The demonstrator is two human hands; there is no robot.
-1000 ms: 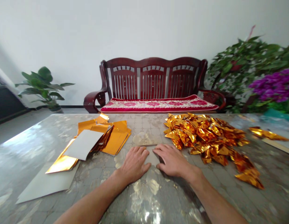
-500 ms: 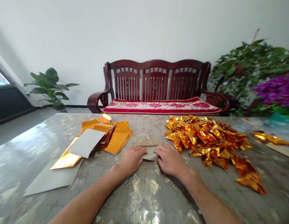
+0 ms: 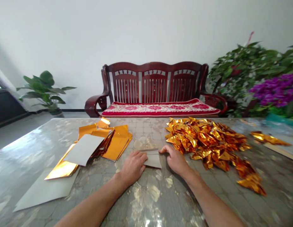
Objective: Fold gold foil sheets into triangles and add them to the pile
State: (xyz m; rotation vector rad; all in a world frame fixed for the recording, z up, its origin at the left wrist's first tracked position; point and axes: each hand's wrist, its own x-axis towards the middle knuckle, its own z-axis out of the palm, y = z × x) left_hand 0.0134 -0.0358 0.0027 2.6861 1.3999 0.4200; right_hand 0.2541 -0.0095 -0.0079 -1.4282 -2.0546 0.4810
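Note:
A partly folded sheet of foil paper [image 3: 153, 160], grey-white side up, lies on the table in front of me, a flap along its far edge. My left hand [image 3: 134, 164] is closed over its left edge, the fingers bent and pressing down. At the far right corner, the bent forefinger of my right hand [image 3: 175, 160] touches the flap; its other fingers are curled in, and the thumb is mostly hidden. Left of my hands is a loose stack of gold foil sheets [image 3: 119, 142]. To the right spreads a pile of folded gold foil pieces [image 3: 208, 138].
A grey sheet [image 3: 85, 149] rests on the stack, and a larger pale sheet [image 3: 47, 189] lies under it. Clear plastic [image 3: 249, 124] and a board [image 3: 281, 148] are at the table's far right. Behind stands a wooden bench [image 3: 154, 83], with plants on both sides.
My right hand has shifted right and its forefinger has moved to the far corner, uncovering more of the sheet. My left hand stays on the left edge. The view has moved slightly.

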